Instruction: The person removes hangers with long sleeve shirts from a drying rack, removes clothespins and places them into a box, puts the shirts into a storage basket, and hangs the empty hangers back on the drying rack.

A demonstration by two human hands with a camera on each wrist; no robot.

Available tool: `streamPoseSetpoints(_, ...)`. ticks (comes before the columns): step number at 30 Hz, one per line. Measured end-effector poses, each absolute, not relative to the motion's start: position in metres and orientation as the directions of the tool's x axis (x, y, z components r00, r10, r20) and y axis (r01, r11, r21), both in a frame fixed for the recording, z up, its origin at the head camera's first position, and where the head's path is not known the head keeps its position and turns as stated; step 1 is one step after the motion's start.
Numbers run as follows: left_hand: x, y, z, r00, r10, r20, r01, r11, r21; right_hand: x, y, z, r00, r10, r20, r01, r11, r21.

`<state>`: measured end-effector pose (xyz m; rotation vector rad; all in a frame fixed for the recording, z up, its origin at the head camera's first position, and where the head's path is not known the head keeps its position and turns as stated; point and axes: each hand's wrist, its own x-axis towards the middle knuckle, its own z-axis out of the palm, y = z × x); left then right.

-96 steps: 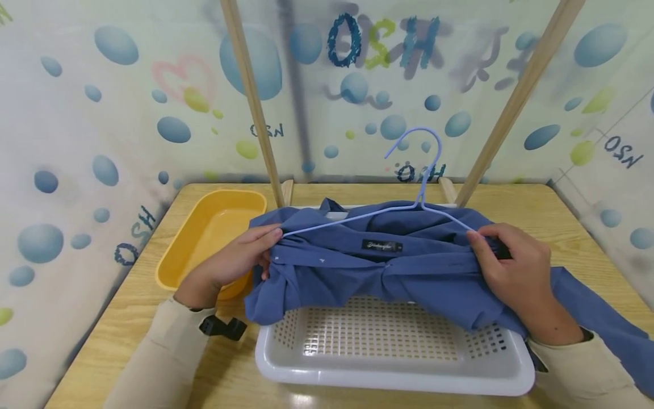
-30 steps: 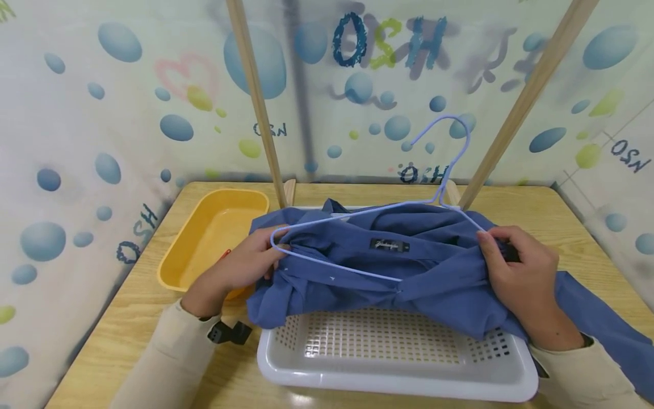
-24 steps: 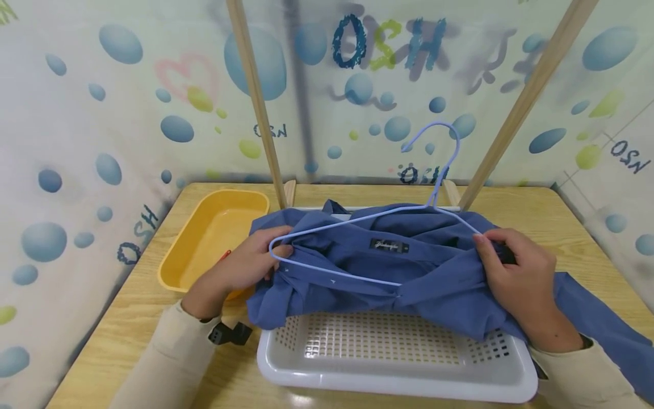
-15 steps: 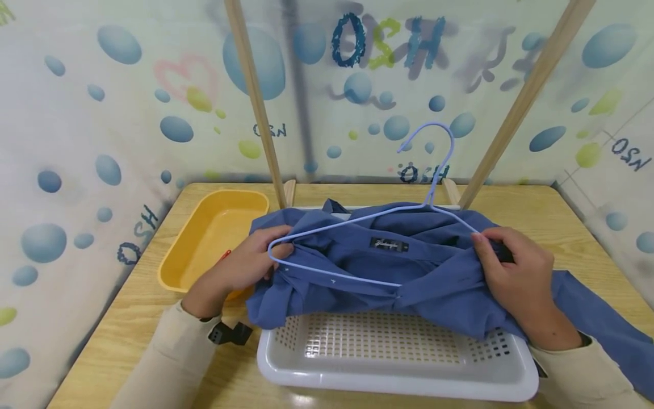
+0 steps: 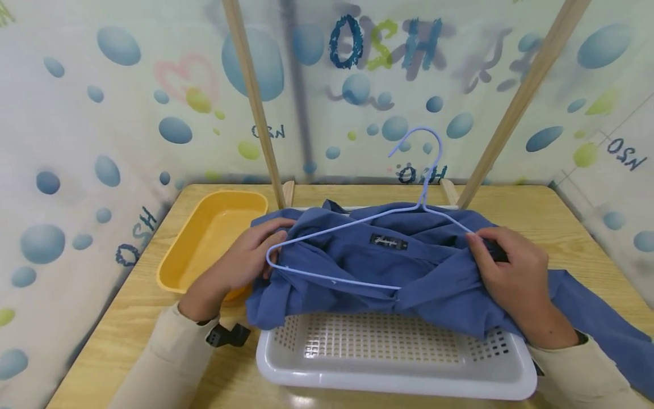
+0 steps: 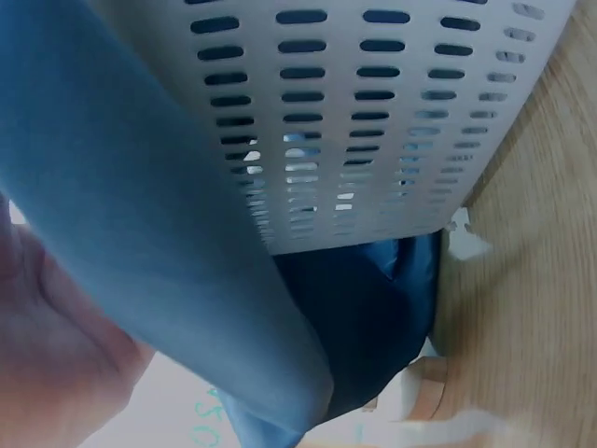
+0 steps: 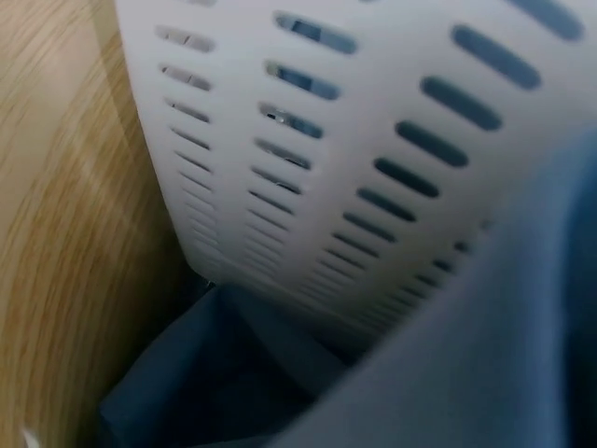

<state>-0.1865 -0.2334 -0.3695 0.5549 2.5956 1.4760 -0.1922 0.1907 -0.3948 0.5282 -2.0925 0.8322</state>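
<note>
A blue shirt with a dark neck label lies bunched across a white perforated basket. Over its neck opening is a light-blue clothes hanger, hook upward, its left end showing outside the cloth. My right hand pinches the hanger's right arm together with the shirt. My left hand holds the shirt's left side, thumb and forefinger beside the hanger's left end. Cloth hides its other fingers. In the left wrist view, a sleeve hangs beside my palm; the right wrist view shows cloth against the basket wall.
A yellow tub stands left of the basket on the wooden table. Two wooden poles rise behind the basket in front of a patterned backdrop. One sleeve trails over the table on the right.
The hanger's left end, earlier covered under my left hand, has come into view over the shirt. Lately the hook has tipped left and lower, and my left thumb has shifted above the hanger's left end.
</note>
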Motion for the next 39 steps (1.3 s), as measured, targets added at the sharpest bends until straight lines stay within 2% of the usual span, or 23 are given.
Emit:
streamPoseSetpoints(4, -0.182, -0.230, -0.369, -0.934, 0.272, 0.232, 0.342, 0.491, 0.802, -0.192, 0.190, -0.397, -0.598, -0.102, 0.795, -0.613, 0.697, -0.372)
streamPoseSetpoints(7, -0.177, -0.226, -0.367, -0.916, 0.220, 0.335, 0.401, 0.495, 0.771, -0.193, 0.191, -0.397, -0.604, -0.106, 0.790, -0.609, 0.700, -0.373)
streamPoseSetpoints(12, -0.167, -0.217, -0.361, -0.872, 0.231, 0.431, 0.486, 0.495, 0.720, -0.194, 0.191, -0.400, -0.597, -0.112, 0.794, -0.613, 0.702, -0.362)
streamPoseSetpoints(19, -0.161, -0.207, -0.356, -0.857, 0.346, 0.381, 0.515, 0.607, 0.605, -0.194, 0.192, -0.398, -0.616, -0.128, 0.777, -0.599, 0.717, -0.356)
streamPoseSetpoints(22, -0.161, -0.206, -0.356, -0.846, 0.384, 0.369, 0.532, 0.616, 0.581, -0.194, 0.191, -0.396, -0.624, -0.134, 0.770, -0.595, 0.720, -0.357)
streamPoseSetpoints(30, -0.162, -0.207, -0.356, -0.851, 0.405, 0.335, 0.523, 0.585, 0.620, -0.197, 0.190, -0.398, -0.618, -0.142, 0.773, -0.599, 0.722, -0.347)
streamPoseSetpoints(39, -0.163, -0.209, -0.357, -0.869, 0.393, 0.299, 0.486, 0.573, 0.660, -0.195, 0.190, -0.395, -0.657, -0.158, 0.737, -0.565, 0.751, -0.342)
